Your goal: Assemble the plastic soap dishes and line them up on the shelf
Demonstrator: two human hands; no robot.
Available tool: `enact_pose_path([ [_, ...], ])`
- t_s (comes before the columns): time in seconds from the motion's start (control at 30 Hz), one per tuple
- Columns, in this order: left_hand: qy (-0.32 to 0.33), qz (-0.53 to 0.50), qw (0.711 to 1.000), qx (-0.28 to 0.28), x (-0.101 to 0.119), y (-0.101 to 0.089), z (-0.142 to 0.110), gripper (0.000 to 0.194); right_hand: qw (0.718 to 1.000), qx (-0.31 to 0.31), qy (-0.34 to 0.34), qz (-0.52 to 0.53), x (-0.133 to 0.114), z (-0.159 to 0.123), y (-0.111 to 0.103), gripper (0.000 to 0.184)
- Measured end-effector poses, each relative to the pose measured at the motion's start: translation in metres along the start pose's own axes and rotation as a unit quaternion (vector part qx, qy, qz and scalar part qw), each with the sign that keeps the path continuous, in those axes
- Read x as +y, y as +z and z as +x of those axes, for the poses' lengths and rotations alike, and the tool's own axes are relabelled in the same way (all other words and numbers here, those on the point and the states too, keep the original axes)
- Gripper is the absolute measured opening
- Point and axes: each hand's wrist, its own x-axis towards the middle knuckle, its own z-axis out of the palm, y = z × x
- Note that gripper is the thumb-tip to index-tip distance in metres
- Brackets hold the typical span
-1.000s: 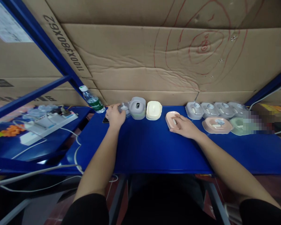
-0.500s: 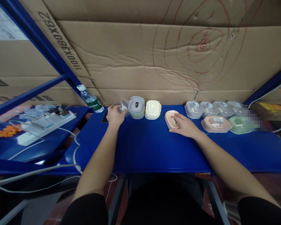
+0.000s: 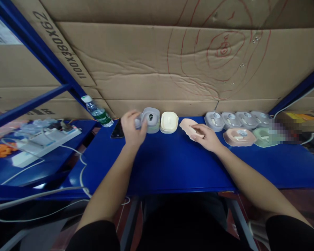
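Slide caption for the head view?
Left hand lifts a clear lid; right hand tilts a pink dish over the blue table.

Setting: storage or packing area of warehouse or small factory. Evidence: blue metal rack frame (image 3: 45,57) with diagonal brace at left; blue metal shelf (image 3: 172,164) serves as workbench. Flattened cardboard cartons (image 3: 172,62) line far wall, one printed with box dimensions, one scribbled in red marker. Same plastic soap boxes (image 3: 235,120) in grey, pink, green, cream set in rows far right. Power strip (image 3: 45,139) and loose cables far left, water bottle (image 3: 96,111) beside rack post.
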Motion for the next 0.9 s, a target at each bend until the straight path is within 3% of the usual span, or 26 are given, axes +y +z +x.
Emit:
enact_pose_path([
  [0.07, 0.086, -0.068, 0.990, -0.086, 0.024, 0.003, -0.012, 0.046, 0.997, -0.023, -0.059, 0.034, -0.004, -0.001, 0.000, 0.050],
  [0.17, 0.157, -0.143, 0.952, -0.221, 0.055, 0.011, -0.030, 0.073, 0.987, -0.061, -0.138, 0.055, -0.011, -0.004, 0.005, 0.053],
  [0.27, 0.182, -0.175, 0.915, -0.316, 0.065, 0.018, -0.040, 0.084, 0.978, -0.067, -0.185, 0.069, -0.016, -0.007, 0.013, 0.052],
  [0.33, 0.170, -0.184, 0.903, -0.349, 0.062, 0.022, -0.042, 0.089, 0.974, -0.068, -0.201, 0.079, -0.017, -0.007, 0.017, 0.052],
  [0.47, 0.152, -0.188, 0.898, -0.367, 0.054, 0.025, -0.042, 0.098, 0.973, -0.065, -0.194, 0.108, -0.017, -0.006, 0.022, 0.049],
  [0.67, 0.193, -0.174, 0.896, -0.359, 0.054, 0.026, -0.042, 0.109, 0.974, -0.062, -0.169, 0.141, -0.018, -0.006, 0.019, 0.050],
  [0.77, 0.207, -0.181, 0.902, -0.332, 0.053, 0.026, -0.040, 0.095, 0.973, -0.045, -0.170, 0.148, -0.017, -0.007, 0.016, 0.053],
  [0.9, 0.233, -0.176, 0.915, -0.279, 0.052, 0.023, -0.038, 0.054, 0.967, -0.013, -0.110, 0.230, -0.014, -0.010, 0.015, 0.062],
])
